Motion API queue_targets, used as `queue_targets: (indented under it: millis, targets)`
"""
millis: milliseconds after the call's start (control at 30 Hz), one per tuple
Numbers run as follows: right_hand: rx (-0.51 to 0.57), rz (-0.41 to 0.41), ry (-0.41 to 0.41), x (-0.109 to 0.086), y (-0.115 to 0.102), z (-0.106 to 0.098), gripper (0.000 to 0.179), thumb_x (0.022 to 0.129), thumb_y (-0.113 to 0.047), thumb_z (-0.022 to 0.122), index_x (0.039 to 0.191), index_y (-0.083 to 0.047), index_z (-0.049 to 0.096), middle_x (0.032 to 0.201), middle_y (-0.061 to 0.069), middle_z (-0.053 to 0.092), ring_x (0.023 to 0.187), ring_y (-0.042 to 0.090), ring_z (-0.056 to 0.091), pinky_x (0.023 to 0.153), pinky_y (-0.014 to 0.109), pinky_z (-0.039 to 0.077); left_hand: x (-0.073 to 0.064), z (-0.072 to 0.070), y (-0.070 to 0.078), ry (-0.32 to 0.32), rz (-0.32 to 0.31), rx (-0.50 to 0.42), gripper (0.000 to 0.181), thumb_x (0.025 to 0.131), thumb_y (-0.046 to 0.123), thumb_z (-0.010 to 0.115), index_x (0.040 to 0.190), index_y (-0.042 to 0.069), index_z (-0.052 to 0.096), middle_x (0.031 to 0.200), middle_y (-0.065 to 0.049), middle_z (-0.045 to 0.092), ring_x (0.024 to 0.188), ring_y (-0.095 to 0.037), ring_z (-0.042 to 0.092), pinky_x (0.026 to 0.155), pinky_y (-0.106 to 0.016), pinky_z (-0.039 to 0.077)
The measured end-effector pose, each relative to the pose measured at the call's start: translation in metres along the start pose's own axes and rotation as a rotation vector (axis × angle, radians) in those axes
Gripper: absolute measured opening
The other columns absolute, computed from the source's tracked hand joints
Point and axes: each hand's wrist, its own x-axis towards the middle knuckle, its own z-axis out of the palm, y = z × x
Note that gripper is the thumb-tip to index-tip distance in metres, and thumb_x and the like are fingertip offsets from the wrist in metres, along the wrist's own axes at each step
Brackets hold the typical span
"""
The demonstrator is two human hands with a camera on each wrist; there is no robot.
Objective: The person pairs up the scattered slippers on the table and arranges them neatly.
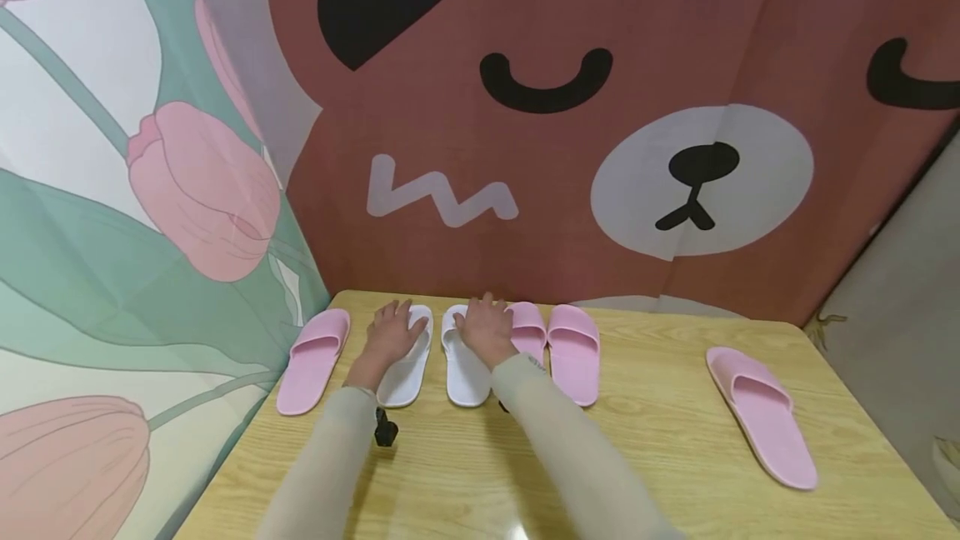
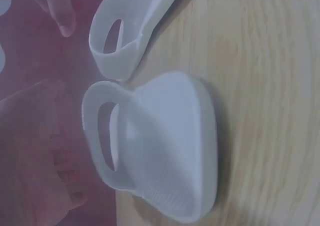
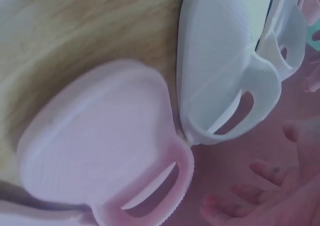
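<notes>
Two white slippers stand side by side near the table's back edge. Over the left white slipper [image 1: 405, 375] hovers my left hand [image 1: 392, 332], palm down with fingers extended. My right hand [image 1: 486, 328] is above the strap end of the right white slipper [image 1: 467, 377], fingers spread. In the left wrist view a gap shows between the left hand [image 2: 35, 161] and the slipper strap [image 2: 107, 141]. From the right wrist, the right hand's loose fingers [image 3: 265, 173] appear apart from the white slipper [image 3: 220, 50] and a pink slipper [image 3: 100, 131]. Neither hand holds anything.
Right of the white pair, a pink slipper [image 1: 528, 332] partly hidden by my right arm stands beside another pink slipper [image 1: 576, 361]. One more pink slipper [image 1: 309, 373] lies far left, and another [image 1: 772, 432] far right, slanted. A bear-print cloth [image 1: 450, 123] hangs behind the wooden table [image 1: 660, 440].
</notes>
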Motion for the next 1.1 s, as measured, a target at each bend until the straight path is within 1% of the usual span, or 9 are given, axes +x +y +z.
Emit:
queue_targets:
  millis: [200,300,500,700,867,1100]
  targets:
    - [-0.011,-0.011,0.012,0.002,0.006,-0.007,0.058,0.1,-0.052,0.054,0.134,-0.006,0.06,0.13,0.018,0.057,0.122,0.041,0.053,0.103,0.055,0.043,-0.003,-0.013,0.003,0.013,0.016,0.027,0.065,0.102,0.044,0.051,0.15,0.0,0.043,0.155,-0.031,0.035,0.143,-0.051,0.03,0.11,-0.07,0.029]
    - [-0.016,-0.008,0.015,0.002,0.009,-0.01,0.057,0.1,-0.052,0.055,0.134,-0.006,0.059,0.13,0.017,0.056,0.122,0.041,0.053,0.104,0.055,0.043,-0.004,-0.017,0.003,0.006,0.022,0.042,0.065,0.103,0.044,0.05,0.15,0.001,0.043,0.156,-0.031,0.034,0.143,-0.051,0.029,0.11,-0.069,0.028]
    - [-0.017,-0.007,-0.006,0.001,0.016,-0.017,0.057,0.101,-0.052,0.054,0.135,-0.007,0.057,0.132,0.017,0.055,0.123,0.041,0.051,0.103,0.056,0.043,-0.007,-0.019,-0.001,-0.011,0.029,0.067,0.067,0.103,0.046,0.049,0.152,0.001,0.04,0.157,-0.03,0.032,0.145,-0.05,0.027,0.112,-0.069,0.026]
    - [-0.03,-0.018,0.002,0.001,0.025,-0.023,0.055,0.101,-0.051,0.054,0.135,-0.008,0.057,0.132,0.017,0.055,0.122,0.042,0.052,0.104,0.056,0.041,-0.01,-0.023,-0.002,-0.025,0.031,0.082,0.068,0.103,0.047,0.048,0.153,0.002,0.039,0.158,-0.029,0.03,0.146,-0.05,0.024,0.115,-0.068,0.021]
    - [-0.047,-0.012,-0.007,0.0,0.031,-0.026,0.057,0.101,-0.053,0.053,0.137,-0.009,0.056,0.134,0.016,0.054,0.124,0.041,0.051,0.106,0.055,0.041,-0.012,-0.025,-0.003,-0.009,0.052,0.098,0.066,0.103,0.045,0.049,0.152,0.001,0.041,0.156,-0.031,0.032,0.144,-0.051,0.026,0.114,-0.069,0.023]
    - [-0.041,-0.012,-0.019,-0.001,0.037,-0.03,0.059,0.1,-0.053,0.053,0.14,-0.01,0.055,0.138,0.017,0.053,0.127,0.042,0.05,0.109,0.056,0.039,-0.015,-0.027,-0.005,-0.011,0.068,0.121,0.067,0.103,0.045,0.049,0.152,0.0,0.04,0.157,-0.031,0.031,0.144,-0.052,0.027,0.114,-0.069,0.022]
